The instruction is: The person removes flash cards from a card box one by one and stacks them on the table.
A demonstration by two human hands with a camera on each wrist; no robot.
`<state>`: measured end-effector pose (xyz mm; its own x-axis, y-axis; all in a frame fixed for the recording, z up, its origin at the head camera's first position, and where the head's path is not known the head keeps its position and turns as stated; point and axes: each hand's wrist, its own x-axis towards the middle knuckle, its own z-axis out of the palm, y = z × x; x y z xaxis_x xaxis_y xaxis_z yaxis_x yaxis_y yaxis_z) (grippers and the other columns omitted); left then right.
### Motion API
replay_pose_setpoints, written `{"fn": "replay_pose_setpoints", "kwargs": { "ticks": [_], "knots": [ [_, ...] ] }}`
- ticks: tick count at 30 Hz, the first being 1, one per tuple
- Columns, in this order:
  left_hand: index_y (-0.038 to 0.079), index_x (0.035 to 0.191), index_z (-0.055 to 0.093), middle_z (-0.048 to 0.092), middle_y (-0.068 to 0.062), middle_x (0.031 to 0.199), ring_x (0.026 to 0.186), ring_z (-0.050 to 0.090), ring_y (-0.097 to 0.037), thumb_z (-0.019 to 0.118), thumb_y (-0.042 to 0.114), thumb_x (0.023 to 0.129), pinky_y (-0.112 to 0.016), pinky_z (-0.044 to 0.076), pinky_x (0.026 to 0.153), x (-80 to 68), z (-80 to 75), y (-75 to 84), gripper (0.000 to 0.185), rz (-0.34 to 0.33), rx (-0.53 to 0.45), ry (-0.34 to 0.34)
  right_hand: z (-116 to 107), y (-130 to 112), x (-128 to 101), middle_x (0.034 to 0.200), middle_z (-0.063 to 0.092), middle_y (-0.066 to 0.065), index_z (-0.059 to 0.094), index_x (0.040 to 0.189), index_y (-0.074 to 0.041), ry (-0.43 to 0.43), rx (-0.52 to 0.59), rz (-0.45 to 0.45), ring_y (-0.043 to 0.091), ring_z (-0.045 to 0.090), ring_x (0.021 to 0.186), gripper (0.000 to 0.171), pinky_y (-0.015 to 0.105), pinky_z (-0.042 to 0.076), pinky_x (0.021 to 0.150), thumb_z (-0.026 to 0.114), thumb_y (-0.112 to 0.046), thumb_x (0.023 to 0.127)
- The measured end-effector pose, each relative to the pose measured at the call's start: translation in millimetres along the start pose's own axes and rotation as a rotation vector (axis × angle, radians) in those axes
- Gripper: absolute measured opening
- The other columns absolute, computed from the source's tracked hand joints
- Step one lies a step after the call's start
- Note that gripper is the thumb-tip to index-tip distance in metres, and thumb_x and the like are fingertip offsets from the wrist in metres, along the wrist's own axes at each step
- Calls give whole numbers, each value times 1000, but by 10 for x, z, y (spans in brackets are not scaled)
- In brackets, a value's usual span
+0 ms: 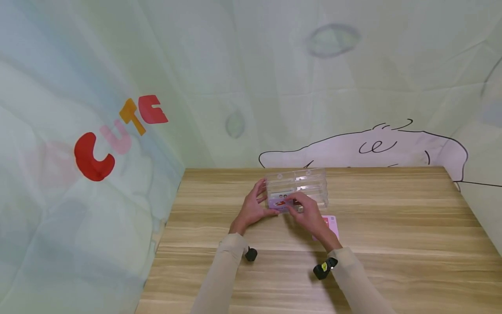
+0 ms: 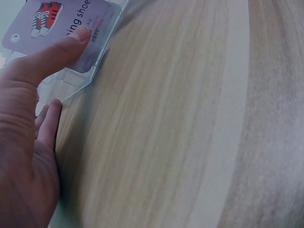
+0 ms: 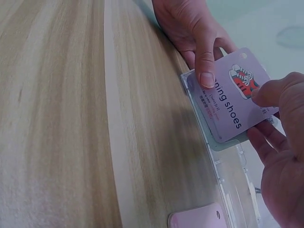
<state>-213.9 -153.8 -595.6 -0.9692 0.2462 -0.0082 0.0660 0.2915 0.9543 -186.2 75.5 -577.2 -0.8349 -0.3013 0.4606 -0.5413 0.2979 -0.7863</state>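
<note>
Right wrist view shows it best: a lilac card printed with red sneakers and the word "shoes" lies against the front of a clear plastic box, and both hands are on it. The left hand reaches in from the far side, its thumb pressed flat on the card's near corner while the other fingers curl round the end of the box. The right hand pinches the opposite edge of the card between thumb and fingers, so the card sits directly between the two hands.

In the left wrist view the same card shows under the left thumb, with the corner of the box just beyond the left hand, whose fingers lie along the box's side.

From the head view, the box stands on the table just ahead of the hands, with several ribbed compartments stacked behind the card. The left hand holds its left end; the right hand covers the front right part.

A second card, pink, lies flat on the table just behind the right hand, close to the wrist; the right wrist view catches its rounded corner beside the box. Both forearms wear beige sleeves, each with a small black device at the wrist.
</note>
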Motion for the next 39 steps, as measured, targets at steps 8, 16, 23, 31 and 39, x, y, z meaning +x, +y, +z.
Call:
{"fn": "replay_pose_setpoints", "kwargs": {
  "ticks": [8,16,23,31,39],
  "knots": [
    [27,163,26,42,-11,160,141,50,-30,99,11,69,-38,48,112,4,-10,-5,121,12,-2,-7,-25,-38,26,107,72,14,70,110,1,5,-3,-4,32,71,97,32,40,64,84,77,15,83],
    [28,164,26,41,-8,162,141,50,-29,99,14,70,-38,48,112,13,6,-18,120,-6,5,-6,-87,-62,39,108,71,15,70,110,1,34,7,11,32,71,95,32,40,64,84,74,17,84],
    [28,163,27,41,-9,161,140,50,-30,99,10,68,-39,48,111,9,5,-8,120,4,-8,0,-184,-65,33,110,70,15,70,112,0,46,11,12,32,71,92,33,39,65,79,73,18,84],
    [22,164,26,42,-16,159,139,50,-37,99,7,68,-45,47,113,-16,9,36,121,9,-23,0,-480,-108,-44,120,68,14,68,121,-3,-6,-41,93,30,70,97,35,36,65,80,69,14,91],
    [24,165,24,43,-14,159,138,52,-34,100,12,68,-40,48,112,1,4,3,124,-4,-1,4,-778,-70,-201,122,68,14,67,124,-3,-7,-93,152,28,71,93,38,37,65,79,69,14,90]
  ]
}}
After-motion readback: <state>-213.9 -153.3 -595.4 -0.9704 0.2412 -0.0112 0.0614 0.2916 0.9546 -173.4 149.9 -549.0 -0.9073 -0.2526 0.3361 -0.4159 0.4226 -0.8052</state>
